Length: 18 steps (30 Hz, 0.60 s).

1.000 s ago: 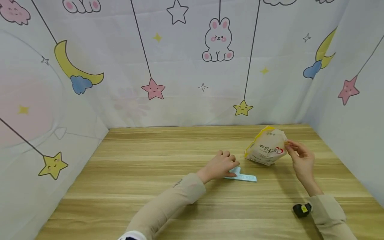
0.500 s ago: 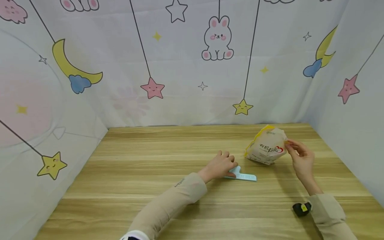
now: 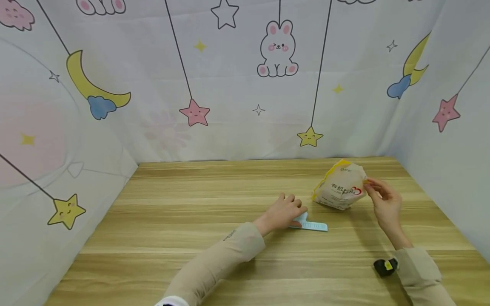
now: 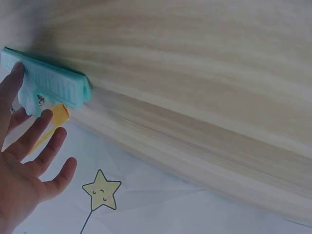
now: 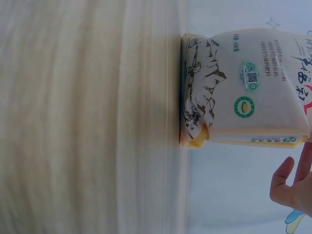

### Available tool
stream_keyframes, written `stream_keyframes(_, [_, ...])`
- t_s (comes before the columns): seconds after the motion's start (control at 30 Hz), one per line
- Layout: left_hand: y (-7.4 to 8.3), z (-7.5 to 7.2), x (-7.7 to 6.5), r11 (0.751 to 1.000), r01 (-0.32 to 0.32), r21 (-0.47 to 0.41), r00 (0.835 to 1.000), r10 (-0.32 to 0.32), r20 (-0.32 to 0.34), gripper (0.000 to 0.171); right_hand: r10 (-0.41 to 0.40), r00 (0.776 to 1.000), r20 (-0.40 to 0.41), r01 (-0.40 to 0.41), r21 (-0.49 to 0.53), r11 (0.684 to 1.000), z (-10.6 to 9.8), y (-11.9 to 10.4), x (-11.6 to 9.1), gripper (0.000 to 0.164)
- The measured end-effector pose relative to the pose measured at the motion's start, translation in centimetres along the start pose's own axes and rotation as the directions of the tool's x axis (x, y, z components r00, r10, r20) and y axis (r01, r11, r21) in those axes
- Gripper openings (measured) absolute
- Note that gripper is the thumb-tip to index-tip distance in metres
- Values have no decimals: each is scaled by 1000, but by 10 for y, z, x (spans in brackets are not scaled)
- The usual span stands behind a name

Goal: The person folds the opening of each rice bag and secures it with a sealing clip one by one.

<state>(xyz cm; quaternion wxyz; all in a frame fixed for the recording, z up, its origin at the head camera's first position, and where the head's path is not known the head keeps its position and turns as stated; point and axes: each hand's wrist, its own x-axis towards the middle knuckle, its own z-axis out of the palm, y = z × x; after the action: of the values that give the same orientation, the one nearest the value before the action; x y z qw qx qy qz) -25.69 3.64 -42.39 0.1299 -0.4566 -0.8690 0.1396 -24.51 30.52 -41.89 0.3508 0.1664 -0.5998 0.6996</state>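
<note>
A light-blue bag clip [image 3: 314,226] with a ridged bar lies low over the table, slightly right of the middle in the head view. My left hand [image 3: 281,211] pinches its raised handle between thumb and index finger; the other fingers spread apart in the left wrist view, where the clip [image 4: 53,83] shows its bar. To the right stands a white and yellow food bag [image 3: 340,187] with dark lettering and a red heart, its top slanting. The fingertips of my right hand [image 3: 386,204] pinch the bag's right upper edge. In the right wrist view the bag [image 5: 243,87] shows green round labels.
A wood-grain table [image 3: 172,238] spans the front. White curtains [image 3: 229,76] printed with stars, moons and a rabbit rise behind it and at both sides. A small black object with a yellow label [image 3: 384,267] sits against my right cuff.
My left hand has shifted very slightly over the clip. The right hand and the bag have stayed in place.
</note>
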Motion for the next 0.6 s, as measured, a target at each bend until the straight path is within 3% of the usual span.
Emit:
stream_keyframes(0.37, [5, -3, -5, 999, -41, 7, 988, 42, -147, 25, 12, 1000, -3, -12, -11, 1000, -2, 3, -1, 26])
stream_keyframes(0.6, [6, -6, -7, 999, -44, 8, 985, 45, -168, 21, 1, 1000, 2, -1, -9, 1000, 1, -1, 0, 27])
